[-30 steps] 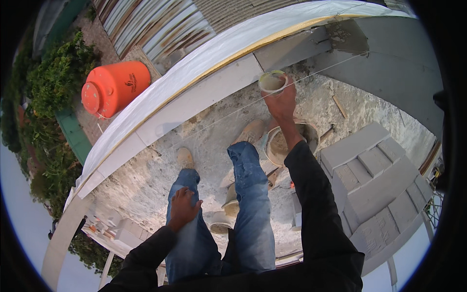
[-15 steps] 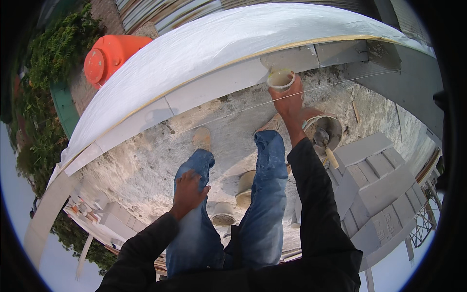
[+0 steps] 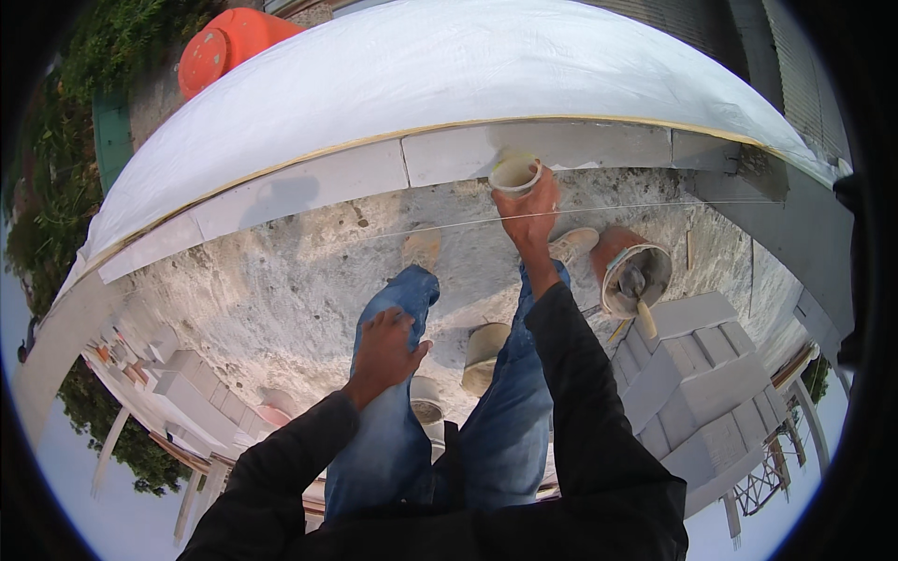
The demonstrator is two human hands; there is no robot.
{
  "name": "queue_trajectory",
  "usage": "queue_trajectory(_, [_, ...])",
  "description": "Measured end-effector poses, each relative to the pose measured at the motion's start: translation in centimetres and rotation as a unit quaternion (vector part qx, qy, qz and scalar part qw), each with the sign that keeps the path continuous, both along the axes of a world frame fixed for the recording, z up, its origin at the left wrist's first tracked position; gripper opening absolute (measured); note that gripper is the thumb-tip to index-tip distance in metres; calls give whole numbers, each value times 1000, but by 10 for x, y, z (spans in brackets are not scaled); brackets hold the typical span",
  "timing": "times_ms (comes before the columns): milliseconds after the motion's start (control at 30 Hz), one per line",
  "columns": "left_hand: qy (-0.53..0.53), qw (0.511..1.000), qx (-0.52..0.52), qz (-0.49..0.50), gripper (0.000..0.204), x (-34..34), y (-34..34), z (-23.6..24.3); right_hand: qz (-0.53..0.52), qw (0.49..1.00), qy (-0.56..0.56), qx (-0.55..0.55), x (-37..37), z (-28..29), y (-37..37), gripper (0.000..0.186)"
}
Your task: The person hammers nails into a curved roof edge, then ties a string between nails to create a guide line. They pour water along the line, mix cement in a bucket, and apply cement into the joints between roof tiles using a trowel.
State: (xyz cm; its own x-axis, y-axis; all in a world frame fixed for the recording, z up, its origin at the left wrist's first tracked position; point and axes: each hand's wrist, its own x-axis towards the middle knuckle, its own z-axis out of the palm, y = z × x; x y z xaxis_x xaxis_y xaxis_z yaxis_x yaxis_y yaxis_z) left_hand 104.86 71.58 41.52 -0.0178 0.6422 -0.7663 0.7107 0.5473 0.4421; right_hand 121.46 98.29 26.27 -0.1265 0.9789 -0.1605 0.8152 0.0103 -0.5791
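Observation:
A small whitish plastic cup is gripped in my right hand, its open mouth facing up. The cup is close to the inner side of a low row of pale grey blocks; I cannot tell if it touches them. Over my left knee, my left hand holds nothing, its fingers loosely apart. A thin string runs across near my right hand. Right of my right foot stands a reddish bucket with a grey-smeared inside. A trowel with a pale wooden handle leans in it.
White sheeting covers the wall's far side. Stacked grey blocks are at the right, more blocks at the lower left. Two tubs, one a beige bucket, stand between my legs. An orange tank lies beyond the wall.
My view has shifted, so the wall and the bucket sit differently in it. My right hand has moved slightly left with the cup. My left hand remains at my left leg.

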Motion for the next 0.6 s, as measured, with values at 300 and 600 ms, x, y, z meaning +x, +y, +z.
queue_trajectory(300, [6, 997, 12, 71, 56, -12, -33, 4, 59, 992, -51, -102, -90, 13, -61, 85])
queue_trajectory(600, [1, 994, 7, 110, 56, -11, -55, 7, 113, 983, -30, -140, -148, 15, -107, 84])
